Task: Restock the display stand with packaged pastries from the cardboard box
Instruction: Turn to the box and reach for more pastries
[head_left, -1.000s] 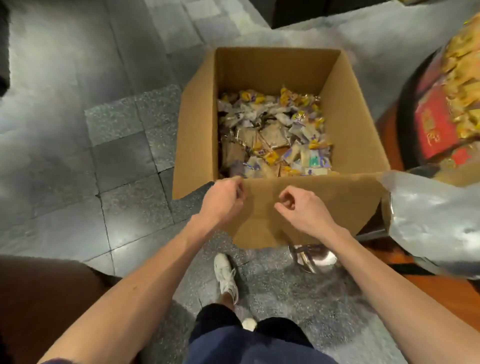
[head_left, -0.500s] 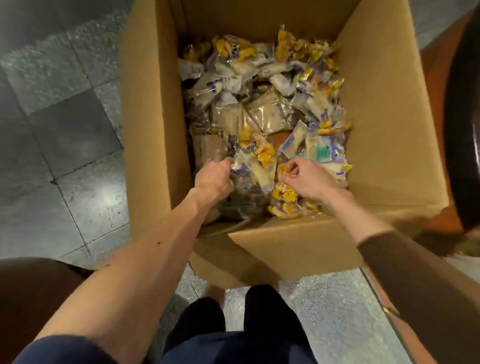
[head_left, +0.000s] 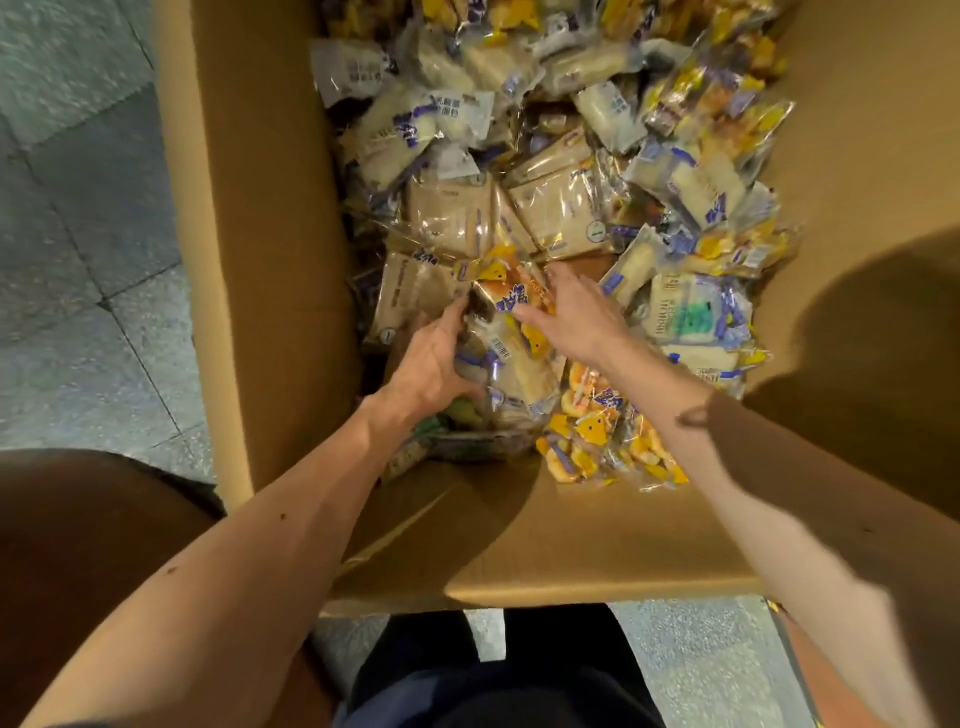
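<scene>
Both hands deep in the cardboard box (head_left: 270, 260), which stands on the tiled floor (head_left: 78, 260). The display stand is not in view.

Step in hand, as I judge it: gathering a first handful. Nothing has been lifted clear of the heap yet.

- Left grip (head_left: 431, 364): fingers curl under the left edge of a pale loaf packet (head_left: 519, 374), thumb up along its side. It looks like a hold, not a mere touch.
- Right grip (head_left: 576, 317): fingers spread and fairly straight, laid on top of a yellow-labelled packet (head_left: 506, 288). It presses and does not pinch (some motion blur here).

To do it well:
- Close the right fingers on the wrapper's seam or on the whole packet, not on the soft middle.
- Lift several together between the two hands, lightly, since bread of this sort would likely crush.
- Watch that neighbouring wrappers do not snag and spill over the near flap.

The goods: packaged pastries (head_left: 691, 182) in a loose jumble, not stacked, across the box bottom.
- Wrappers are clear and glossy, with purple and yellow print.
- There are flat brown packets (head_left: 452, 218) mid-heap and pale loaves toward the back.
- An orange ring-shaped sort (head_left: 592, 431) lies nearest, under the right forearm.
- Slippery film; I expect them to slide on one another.
</scene>
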